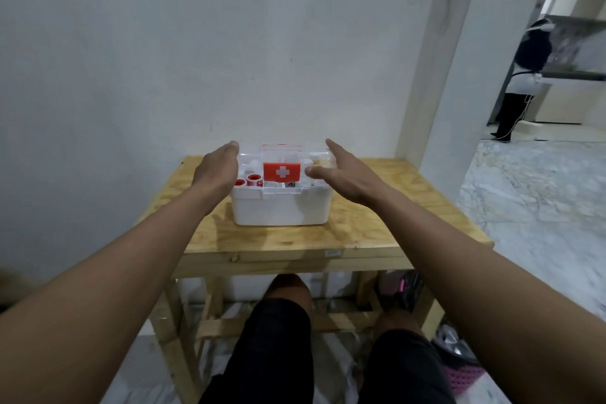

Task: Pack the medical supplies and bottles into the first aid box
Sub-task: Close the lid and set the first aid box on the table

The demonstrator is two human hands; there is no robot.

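Note:
A white first aid box (282,208) stands on the wooden table (295,239), its clear lid (285,154) down and a red label with a white cross (281,172) on top. Through the lid I see two red-capped bottles (248,181) at the left and pale supplies at the right. My left hand (217,170) lies flat against the box's left end, fingers stretched. My right hand (341,172) hovers at the right end, fingers spread, thumb near the lid's edge. Neither hand holds anything.
The table stands against a white wall (196,59). My knees (288,292) are under its front edge. A doorway at the right opens to a marble floor (541,200), where another person (524,82) stands far off. A pink basket (465,377) sits low right.

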